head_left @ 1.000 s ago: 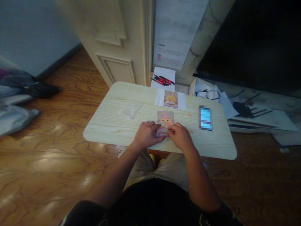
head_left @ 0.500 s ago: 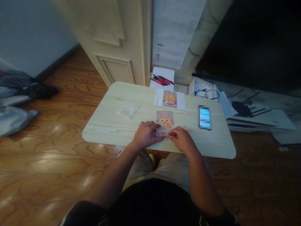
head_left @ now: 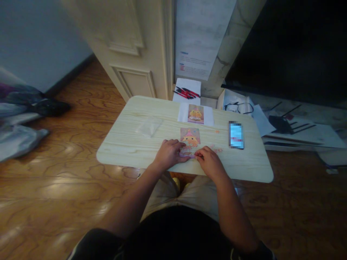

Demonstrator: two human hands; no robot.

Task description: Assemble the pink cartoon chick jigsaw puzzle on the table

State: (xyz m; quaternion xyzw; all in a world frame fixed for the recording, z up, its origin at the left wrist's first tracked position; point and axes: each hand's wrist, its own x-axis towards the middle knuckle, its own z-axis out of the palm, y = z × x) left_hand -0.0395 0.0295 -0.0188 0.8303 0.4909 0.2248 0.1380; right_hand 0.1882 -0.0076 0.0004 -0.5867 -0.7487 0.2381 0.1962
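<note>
Nearest the viewer, both forearms reach over the near edge of the pale wooden table. The left hand lies knuckles up with its fingers curled down onto the near left corner of the picture card, pressing it to the tabletop. The right hand sits just beside it on the right, its thumb and forefinger pinched together at the card's near edge (whether they hold a small loose piece there is too blurred to tell). The card itself lies flat in the middle of the table, showing a yellow cartoon figure with a pink hat, its near end covered by the fingers.

To the right of the card, a few small pinkish bits lie on the wood, and farther right a phone lies with its screen lit. To the left lies a crumpled clear plastic wrapper. Near the far edge, a white sheet carries a second print of the same figure. Beyond the table, red and black pens rest on paper, with eyeglasses to their right.
</note>
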